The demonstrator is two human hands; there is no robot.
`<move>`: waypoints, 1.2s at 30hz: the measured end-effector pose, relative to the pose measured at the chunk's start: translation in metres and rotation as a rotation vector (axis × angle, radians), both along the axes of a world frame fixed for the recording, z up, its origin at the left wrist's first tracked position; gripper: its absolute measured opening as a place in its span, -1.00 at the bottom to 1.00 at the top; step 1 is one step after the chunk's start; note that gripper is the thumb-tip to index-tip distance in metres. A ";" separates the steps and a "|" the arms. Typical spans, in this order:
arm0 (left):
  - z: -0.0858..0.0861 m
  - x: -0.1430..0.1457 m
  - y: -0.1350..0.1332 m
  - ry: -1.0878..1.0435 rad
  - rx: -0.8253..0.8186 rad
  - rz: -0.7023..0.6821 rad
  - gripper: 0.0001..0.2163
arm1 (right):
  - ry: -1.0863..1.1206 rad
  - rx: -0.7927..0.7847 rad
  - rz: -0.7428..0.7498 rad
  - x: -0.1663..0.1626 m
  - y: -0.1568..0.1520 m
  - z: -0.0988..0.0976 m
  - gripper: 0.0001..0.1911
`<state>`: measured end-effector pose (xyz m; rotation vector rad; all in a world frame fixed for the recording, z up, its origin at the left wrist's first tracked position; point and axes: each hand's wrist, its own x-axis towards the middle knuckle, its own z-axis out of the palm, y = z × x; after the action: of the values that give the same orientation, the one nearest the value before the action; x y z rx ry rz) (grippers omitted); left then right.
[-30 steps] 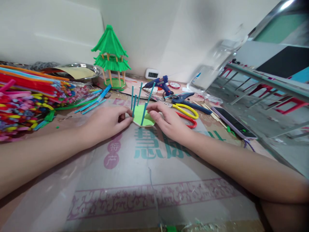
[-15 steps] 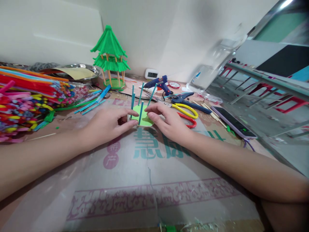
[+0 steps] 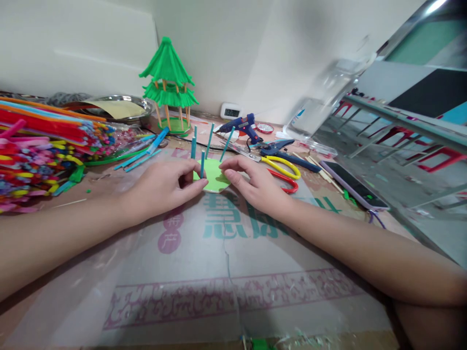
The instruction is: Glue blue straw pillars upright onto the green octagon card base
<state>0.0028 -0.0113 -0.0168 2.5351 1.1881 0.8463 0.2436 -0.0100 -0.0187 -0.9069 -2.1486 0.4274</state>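
Observation:
A light green disc rests on the covered tabletop between my hands, with several thin blue sticks standing up from it near its edge. My left hand is closed at the disc's left edge, its thumb and forefinger tips close around the foot of the front stick. On the right edge lie the curled thumb and forefinger of my right hand. Its other fingers are hidden. Behind stands a green two-tiered pavilion model on pale wooden posts.
Coloured pipe cleaners are heaped at left, near loose blue sticks. Farther back are a metal tray, a small clock and a blue glue gun. Scissors, blue-handled pliers and a phone lie at right.
The disc has shifted slightly left and appears turned; its front stick has moved left, to my left fingertips. Both hands have stayed nearly in place.

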 end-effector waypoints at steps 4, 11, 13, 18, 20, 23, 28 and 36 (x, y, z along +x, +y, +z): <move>-0.001 -0.002 0.002 0.000 0.000 0.021 -0.68 | -0.041 0.012 -0.020 0.001 0.002 0.000 -0.81; -0.005 -0.003 0.007 0.014 -0.016 0.026 -0.72 | -0.152 0.008 -0.061 0.003 0.004 -0.002 -0.78; -0.005 -0.004 0.007 0.016 -0.023 0.020 -0.72 | -0.162 0.009 -0.056 0.003 0.004 -0.002 -0.77; -0.001 -0.005 0.002 -0.109 -0.026 0.042 -0.78 | -0.173 0.027 -0.059 0.004 0.005 -0.002 -0.77; 0.000 -0.004 0.001 -0.262 -0.017 0.084 -0.81 | -0.180 0.040 -0.071 0.004 0.007 -0.002 -0.78; -0.001 -0.004 0.004 -0.447 -0.008 0.125 -0.86 | -0.168 0.034 -0.096 0.006 0.011 -0.002 -0.80; -0.007 -0.006 0.018 -0.330 -0.057 0.172 -0.75 | -0.157 0.008 -0.112 0.009 0.015 -0.004 -0.82; -0.011 -0.011 0.024 -0.195 0.037 0.104 -0.75 | -0.160 0.014 -0.114 0.008 0.014 -0.004 -0.83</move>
<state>-0.0084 0.0122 -0.0277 2.3707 1.2600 1.1213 0.2516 0.0039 -0.0229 -1.0812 -2.2267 0.2905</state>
